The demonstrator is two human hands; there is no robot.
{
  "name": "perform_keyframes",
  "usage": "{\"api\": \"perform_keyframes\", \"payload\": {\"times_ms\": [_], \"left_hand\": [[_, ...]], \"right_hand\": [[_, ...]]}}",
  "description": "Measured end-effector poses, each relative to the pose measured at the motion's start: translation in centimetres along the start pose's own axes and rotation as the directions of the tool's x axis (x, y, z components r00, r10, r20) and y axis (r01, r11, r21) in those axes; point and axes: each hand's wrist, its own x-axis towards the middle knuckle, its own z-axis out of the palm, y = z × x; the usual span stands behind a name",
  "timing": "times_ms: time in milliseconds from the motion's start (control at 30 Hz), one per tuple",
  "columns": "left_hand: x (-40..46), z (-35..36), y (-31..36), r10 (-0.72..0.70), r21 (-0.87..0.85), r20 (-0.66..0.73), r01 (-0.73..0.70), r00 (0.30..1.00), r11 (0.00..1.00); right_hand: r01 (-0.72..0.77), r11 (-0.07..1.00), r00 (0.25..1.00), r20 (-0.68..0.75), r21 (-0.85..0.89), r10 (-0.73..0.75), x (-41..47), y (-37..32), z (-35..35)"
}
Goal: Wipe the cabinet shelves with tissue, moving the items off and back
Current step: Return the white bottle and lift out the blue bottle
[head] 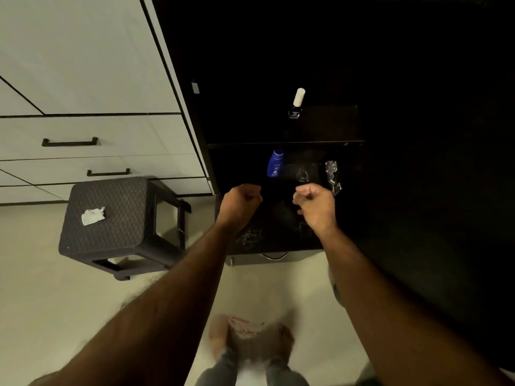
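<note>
Both my arms reach toward a dark open cabinet. My left hand (pixel 241 200) and my right hand (pixel 315 203) hover in front of the lower shelf (pixel 292 238) with fingers curled into loose fists, and I see nothing in either. A blue bottle (pixel 275 163) stands on the middle shelf just beyond my left hand. Beside it lies a shiny crumpled wrapper (pixel 332 174). On the upper shelf (pixel 328 123) stands a small dark nail-polish bottle with a white cap (pixel 296 103). A crumpled white tissue (pixel 92 215) lies on the stool at the left.
A dark woven-pattern stool (pixel 117 224) stands on the pale floor left of the cabinet. White drawers with dark handles (pixel 69 142) fill the upper left. My feet (pixel 250 338) stand close in front of the cabinet. The cabinet interior is very dark.
</note>
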Motion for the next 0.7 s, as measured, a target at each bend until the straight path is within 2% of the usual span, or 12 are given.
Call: {"api": "perform_keyframes", "payload": {"times_ms": [200,300,433,700], "left_hand": [[4.2,3.0,-1.8,-0.077,-0.127,-0.061,0.068,0.995,0.99],[7.1,4.8,-3.5,-0.079,-0.207,-0.126,0.052,0.989,0.977],[10.1,6.9,-6.6,-0.005,-0.23,-0.165,-0.034,0.986,0.972],[15.3,9.2,-8.8,0.117,-0.21,-0.241,-0.169,0.963,0.963]], "right_hand": [[0.086,0.996,0.996,-0.006,-0.006,-0.086,5.1,2.0,1.8],[0.144,0.989,0.987,-0.058,-0.043,-0.147,8.0,3.4,2.8],[0.199,0.976,0.972,-0.107,-0.083,-0.207,11.5,5.1,4.1],[0.313,0.949,0.95,0.008,-0.027,-0.313,16.2,7.6,7.7]]}}
